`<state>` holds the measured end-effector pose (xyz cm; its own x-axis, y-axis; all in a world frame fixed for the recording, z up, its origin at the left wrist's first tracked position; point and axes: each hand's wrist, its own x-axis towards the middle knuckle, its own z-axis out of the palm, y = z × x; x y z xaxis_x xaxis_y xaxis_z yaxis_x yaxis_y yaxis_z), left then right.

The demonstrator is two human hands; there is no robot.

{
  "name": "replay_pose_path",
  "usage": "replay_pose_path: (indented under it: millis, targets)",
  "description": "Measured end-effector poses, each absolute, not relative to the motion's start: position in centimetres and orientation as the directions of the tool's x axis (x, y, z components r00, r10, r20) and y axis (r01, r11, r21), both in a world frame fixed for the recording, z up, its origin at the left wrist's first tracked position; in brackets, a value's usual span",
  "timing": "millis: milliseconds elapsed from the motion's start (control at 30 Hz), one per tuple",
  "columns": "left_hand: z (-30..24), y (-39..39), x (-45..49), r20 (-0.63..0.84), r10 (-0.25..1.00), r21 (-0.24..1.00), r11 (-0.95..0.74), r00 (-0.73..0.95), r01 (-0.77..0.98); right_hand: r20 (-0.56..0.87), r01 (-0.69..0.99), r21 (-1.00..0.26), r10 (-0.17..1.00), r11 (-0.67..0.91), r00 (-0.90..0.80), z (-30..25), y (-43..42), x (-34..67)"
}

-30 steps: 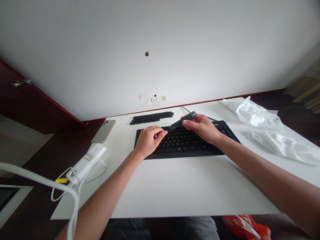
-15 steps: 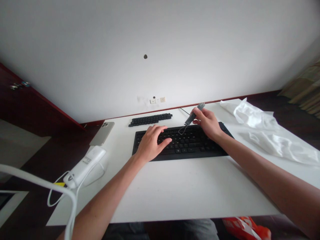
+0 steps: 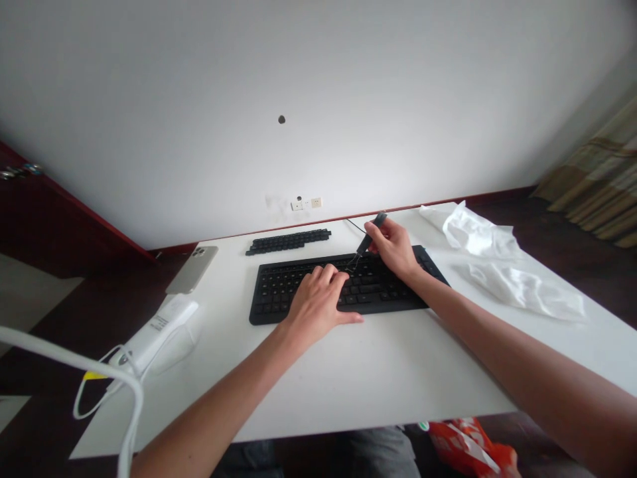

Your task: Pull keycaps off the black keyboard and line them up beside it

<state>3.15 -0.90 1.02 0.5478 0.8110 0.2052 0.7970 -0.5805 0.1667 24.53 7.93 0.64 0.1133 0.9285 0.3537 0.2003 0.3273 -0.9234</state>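
Observation:
A black keyboard (image 3: 276,307) lies on the white table, some of its keys hidden under my hands. My right hand (image 3: 395,249) is closed around the dark handle of a wire keycap puller (image 3: 367,240), tilted with its wire end down at the keys. My left hand (image 3: 321,299) rests over the middle of the keyboard, thumb stretched toward the front edge. Its index fingertip is beside the wire end; whether they touch I cannot tell. Behind the keyboard, loose black keycaps (image 3: 288,241) lie in rows.
To the left are a phone (image 3: 193,269) and a white power strip (image 3: 154,332) with a white cable (image 3: 74,362). Crumpled white wrapping (image 3: 527,292) covers part of the table's right side. An orange-red bag (image 3: 462,445) is below the front edge.
My right hand has lowered the keycap puller to the keys. My left hand has shifted right along the keyboard, toward the puller's tip. The view has turned slightly right.

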Motion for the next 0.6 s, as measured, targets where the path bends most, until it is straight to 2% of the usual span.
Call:
replay_pose_path:
  millis: [367, 600]
  targets:
    - [0.4, 0.01, 3.74, 0.171, 0.835, 0.346, -0.548, 0.524, 0.761, 0.344, 0.202, -0.923, 0.937, 0.327, 0.055, 0.31, 7.78, 24.48]
    - [0.4, -0.06, 3.76, 0.156, 0.846, 0.386, -0.527, 0.509, 0.757, 0.314, 0.176, -0.935, 0.949, 0.307, 0.01, 0.47, 7.62, 24.33]
